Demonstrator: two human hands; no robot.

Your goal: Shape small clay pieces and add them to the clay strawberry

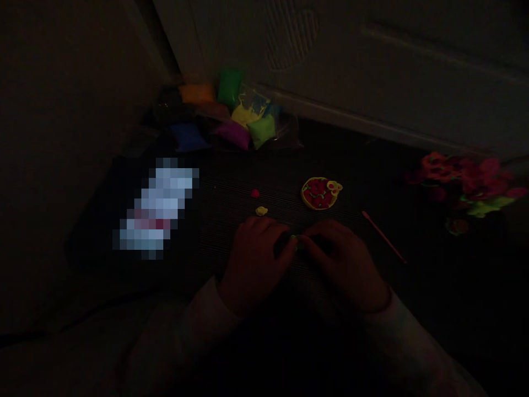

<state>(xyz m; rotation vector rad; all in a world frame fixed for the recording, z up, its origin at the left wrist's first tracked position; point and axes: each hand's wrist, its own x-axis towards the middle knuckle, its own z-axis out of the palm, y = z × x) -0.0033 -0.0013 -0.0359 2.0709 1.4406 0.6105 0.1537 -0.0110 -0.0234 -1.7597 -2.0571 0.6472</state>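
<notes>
The scene is very dim. My left hand point(258, 256) and my right hand point(347, 259) meet at the fingertips over the dark surface. Pinched between them is a small piece of green clay point(297, 241), mostly covered by the fingers. Just beyond my left hand lie a small yellow clay lump point(262, 210) and a small red clay ball point(255, 193). Past my right hand rests a round clay piece point(319, 193) with a yellow rim, red filling, thin green lines and yellow loops at its upper right. A thin pink stick point(384, 237) lies to the right of my right hand.
Several bags of coloured clay point(225, 118) are heaped at the back left. A bright phone-like screen point(157, 209), blurred into blocks, is at the left. Red, pink and green flower-like shapes point(475, 182) stand at the right. A pale panel point(372, 77) rises behind.
</notes>
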